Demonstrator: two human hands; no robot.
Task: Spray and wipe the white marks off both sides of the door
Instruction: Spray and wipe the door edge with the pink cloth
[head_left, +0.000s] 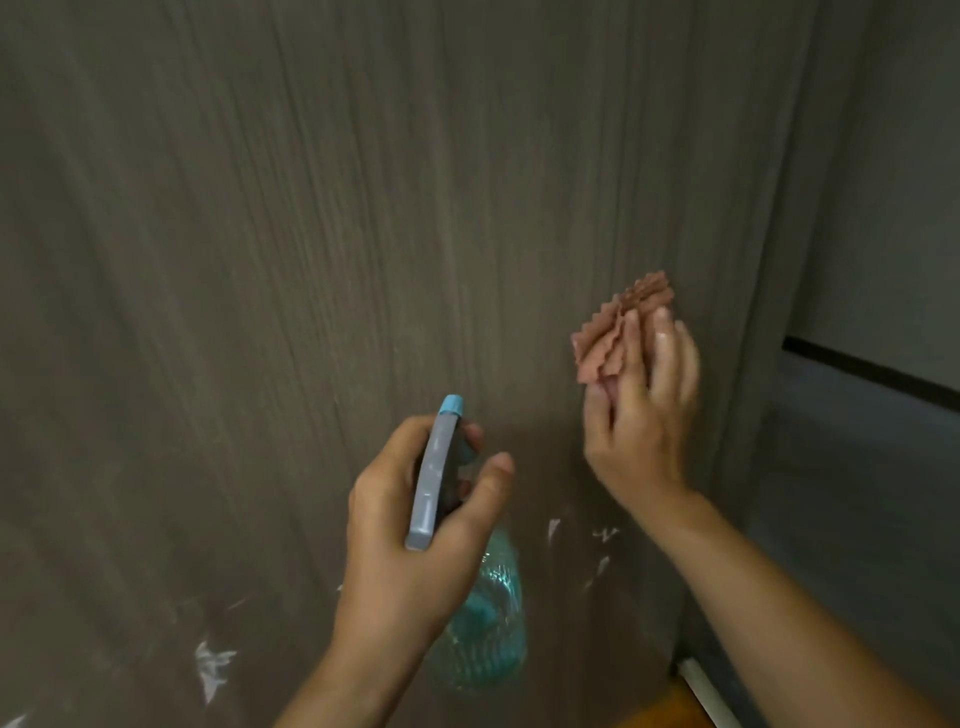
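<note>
A dark grey-brown wood-grain door (311, 234) fills most of the view. White marks (213, 665) show low on the door at the left, and more white marks (602, 535) lie lower right, between my forearms. My left hand (410, 530) grips a spray bottle (488, 613) with a grey trigger head and blue nozzle; its teal body hangs below my palm and the nozzle points at the door. My right hand (639, 410) holds a folded pink cloth (618, 327) with zigzag edges up near the door's right side.
The door's right edge runs down at the right. Beyond it stands a grey wall (883, 208) with a dark horizontal strip (872, 369). A bit of orange-brown floor (660, 706) and a white strip show at the bottom right.
</note>
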